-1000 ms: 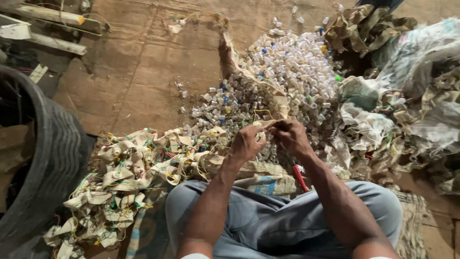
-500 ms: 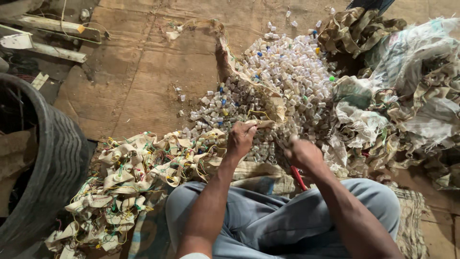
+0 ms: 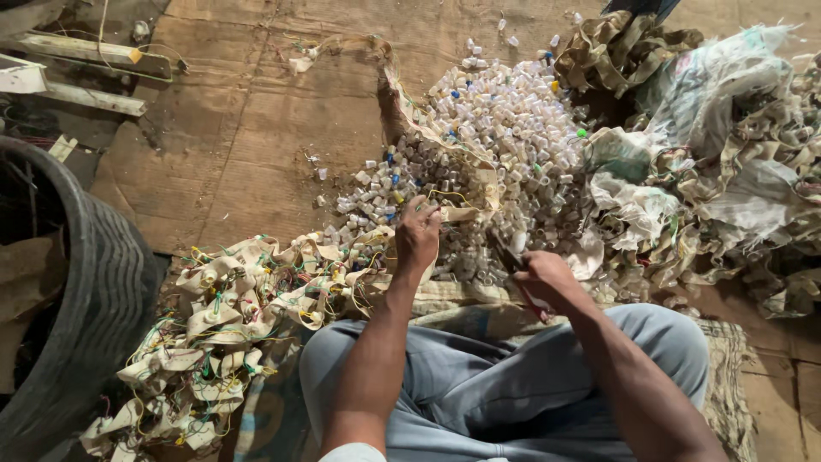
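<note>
Your left hand (image 3: 417,233) is pinching one end of a tan strip (image 3: 466,212) at the near edge of the pile of small white caps (image 3: 505,128), the strip running rightward, while your right hand (image 3: 540,272), nearer you, is gripping a red-handled cutter (image 3: 511,261).

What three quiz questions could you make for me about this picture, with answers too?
1. True or false: the left hand rests on the pile of small white caps.
2. Which lies left of the person's knees: A) a heap of cloth strips with coloured wires, B) a bucket of water, C) a stack of books?
3. What does the right hand grip?

Key:
1. True.
2. A.
3. A cutting tool with a red handle, blade pointing to the caps.
</note>
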